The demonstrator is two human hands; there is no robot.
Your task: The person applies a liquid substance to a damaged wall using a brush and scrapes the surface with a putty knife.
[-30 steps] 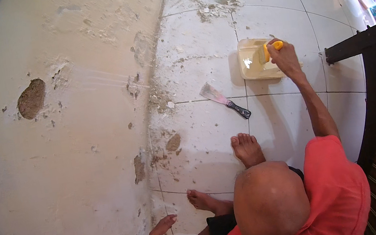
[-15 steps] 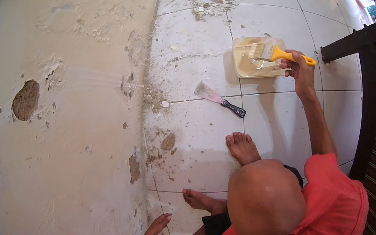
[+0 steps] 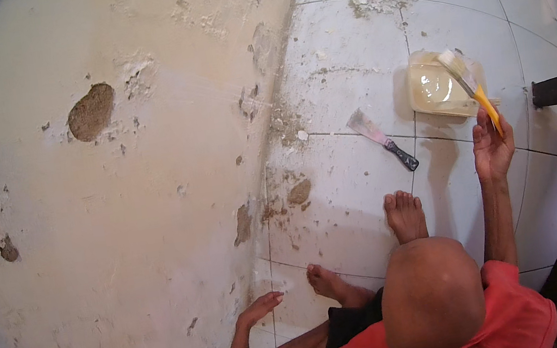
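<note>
The single view, a wide fisheye, looked steeply down from close above the person's head, facing the tiled floor with the wall along the left; the near right, dark and curved, was hard to make out.

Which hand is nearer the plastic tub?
Right. The right hand is just short of the plastic tub's near edge, holding the yellow-handled brush; the left hand is much farther off, to the left and nearer the body, by the wall.
</note>
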